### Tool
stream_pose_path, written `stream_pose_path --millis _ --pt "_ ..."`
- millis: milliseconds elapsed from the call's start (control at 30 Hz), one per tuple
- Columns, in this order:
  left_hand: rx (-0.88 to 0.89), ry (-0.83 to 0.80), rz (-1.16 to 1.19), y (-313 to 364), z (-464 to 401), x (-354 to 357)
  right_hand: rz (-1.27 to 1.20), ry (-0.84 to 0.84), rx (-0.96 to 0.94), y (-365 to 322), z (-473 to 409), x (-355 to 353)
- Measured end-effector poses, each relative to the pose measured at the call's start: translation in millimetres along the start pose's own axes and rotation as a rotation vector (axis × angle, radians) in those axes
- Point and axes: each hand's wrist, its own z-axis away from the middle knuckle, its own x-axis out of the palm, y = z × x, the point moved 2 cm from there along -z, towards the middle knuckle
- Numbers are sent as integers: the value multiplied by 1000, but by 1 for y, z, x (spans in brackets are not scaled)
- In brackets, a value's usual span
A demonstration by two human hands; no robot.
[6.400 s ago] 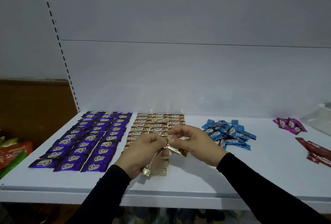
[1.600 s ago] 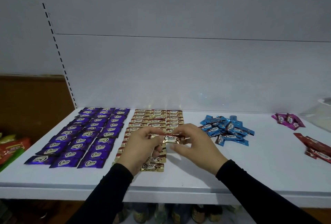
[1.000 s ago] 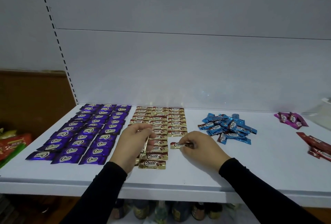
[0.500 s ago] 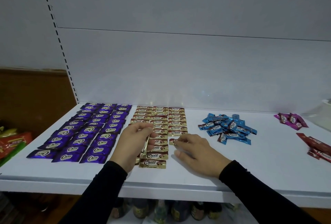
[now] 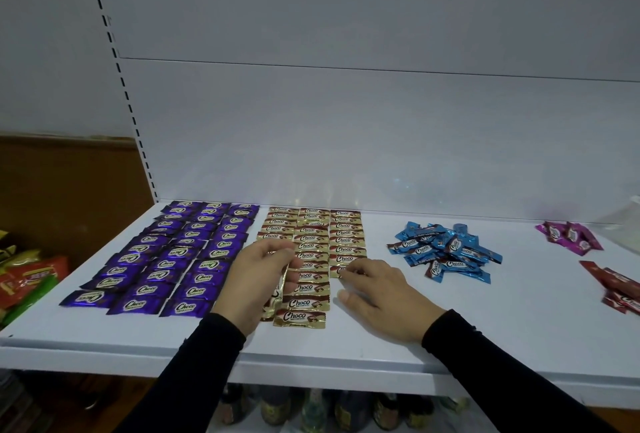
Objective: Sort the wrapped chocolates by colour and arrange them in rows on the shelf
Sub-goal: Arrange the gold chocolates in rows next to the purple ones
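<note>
Gold chocolates [image 5: 311, 252] in rows, mid white shelf [image 5: 346, 346].
Left hand [image 5: 256, 280] grips spare gold wrappers [image 5: 277, 294]; right hand [image 5: 381, 294], fingers straight, presses the third row's nearest chocolate [image 5: 337, 271].

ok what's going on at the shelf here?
A person is sorting wrapped chocolates on the white shelf. Purple chocolates lie in rows; gold chocolates are mid-row. The left hand holds spare gold ones while the right hand sets one down. The blue pile is unsorted.
</note>
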Motion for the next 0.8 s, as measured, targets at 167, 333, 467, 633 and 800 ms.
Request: stream_pose_path --millis 167,333,467,633,800 --pt "-6 -4 -4 -1 -1 0 -4 -10 11 -1 0 0" --pt "-11 -7 -3 -2 -1 0 -3 10 6 -2 0 1" --pt "-4 -11 -5 -1 0 1 3 7 11 -1 -1 1" --pt "1 -14 -6 -1 1 1 7 4 7 -1 -1 2" --pt "-31 -22 35 -3 0 2 -39 24 30 -1 1 1"
